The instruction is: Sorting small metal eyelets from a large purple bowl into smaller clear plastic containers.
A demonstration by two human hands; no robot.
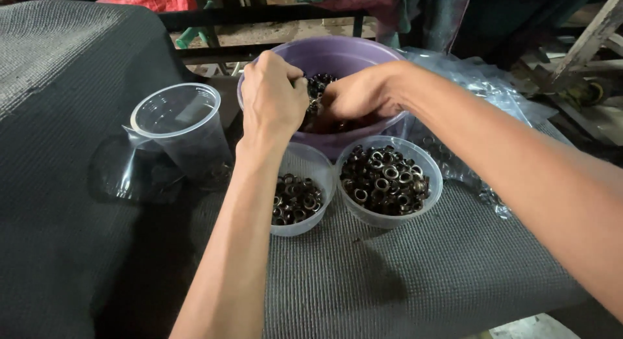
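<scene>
The left hand [272, 95] and the right hand [360, 95] both reach into a round purple plastic basin [337, 56], fingers curled around clusters of small dark metal ring-shaped eyelets [318, 89]. Such rings are judged hard, smooth and individually light but prone to slip and scatter; a cupped pinch of several suits them best. Just in front stand two clear plastic tubs: a fuller one [389, 180] and a sparser one [298, 196]. An empty transparent cup [175, 128] lies tilted to the left on grey textured matting [402, 274].
</scene>
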